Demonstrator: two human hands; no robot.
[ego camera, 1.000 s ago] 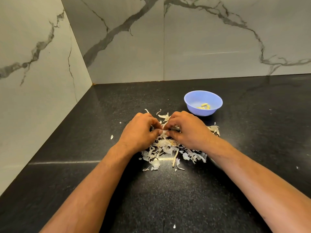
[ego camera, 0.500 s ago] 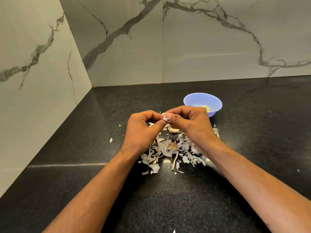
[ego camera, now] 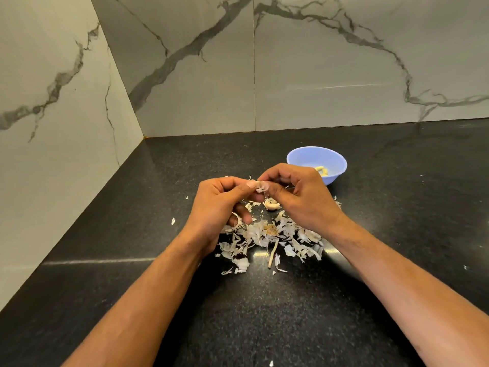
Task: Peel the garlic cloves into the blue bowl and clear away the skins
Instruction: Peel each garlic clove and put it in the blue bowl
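Both hands, the left hand [ego camera: 219,205] and right hand [ego camera: 299,197], have lifted off the skins [ego camera: 267,234] on the table [ego camera: 132,234], pinching one garlic clove [ego camera: 260,187] mid-peel, with the blue bowl [ego camera: 316,163] at two o'clock.

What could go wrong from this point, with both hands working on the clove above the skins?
The garlic clove is pinched between left hand and right hand over the skin pile; if the grip slips, it may land among the skins. The blue bowl sits beside the right hand and could get nudged.
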